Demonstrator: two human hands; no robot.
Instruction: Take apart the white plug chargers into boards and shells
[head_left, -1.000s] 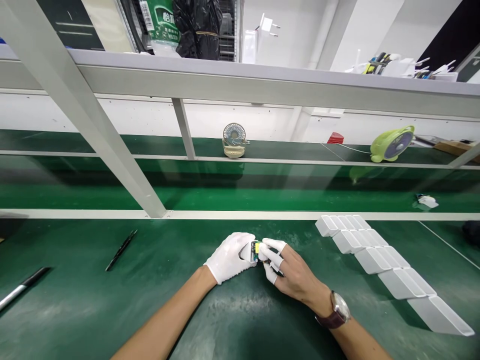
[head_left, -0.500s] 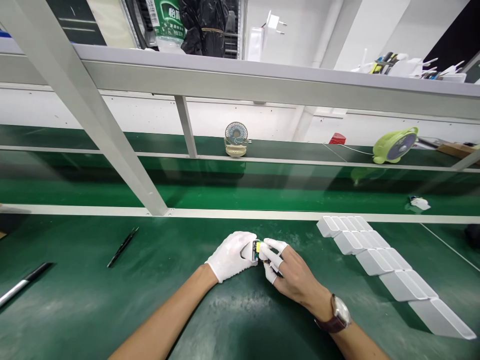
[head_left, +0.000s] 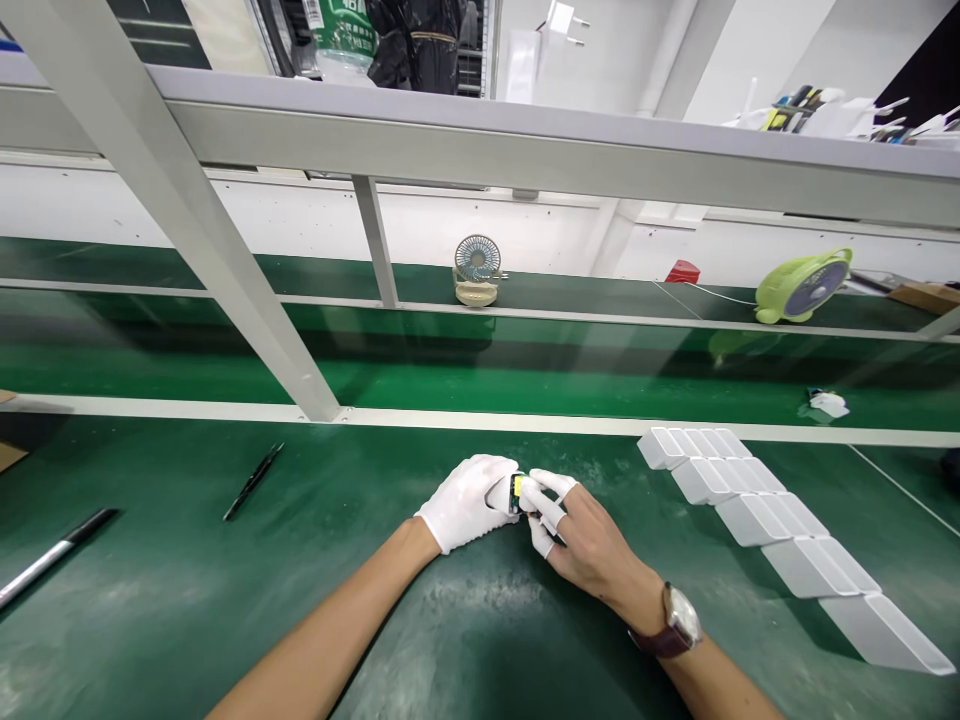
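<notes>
My left hand (head_left: 472,503), in a white glove, is closed around a white casing (head_left: 501,494) above the green table. At the casing's open right side shows a small circuit board (head_left: 516,492) with a yellow part on it. White finger covers are on the fingers of my right hand (head_left: 562,515), which pinch the board from the right. The two hands almost meet, and my right fingertips partly hide the board.
Rows of white plastic trays (head_left: 787,520) stand on the right. A black pen (head_left: 253,482) and a black-and-silver tool (head_left: 56,557) lie left. Behind the white rail (head_left: 487,421) is a green belt (head_left: 525,395); two small fans stand beyond.
The view has shifted slightly. Both hands stay together, and the board sits about the same at the casing's opening, turned a little.
</notes>
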